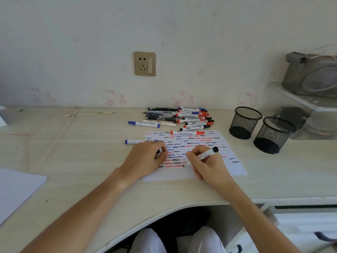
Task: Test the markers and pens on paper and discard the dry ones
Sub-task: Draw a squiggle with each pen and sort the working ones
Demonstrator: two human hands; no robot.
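test paper (209,143) largely filled with squiggles; right hand (206,162) grips a black marker (206,154), tip on paper. left hand (145,157) curls around a cap. marker pile (180,117) on tabletop (82,143) untested, judging by position.

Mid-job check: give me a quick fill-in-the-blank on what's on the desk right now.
1. The right hand holds a marker with its tip on the ____.
2. The two mesh cups stand to the ____ of the paper.
3. The marker lying across the paper's top edge has a ____ cap.
4. The left hand rests on the paper's ____ edge.

Missing: paper; right; red; left
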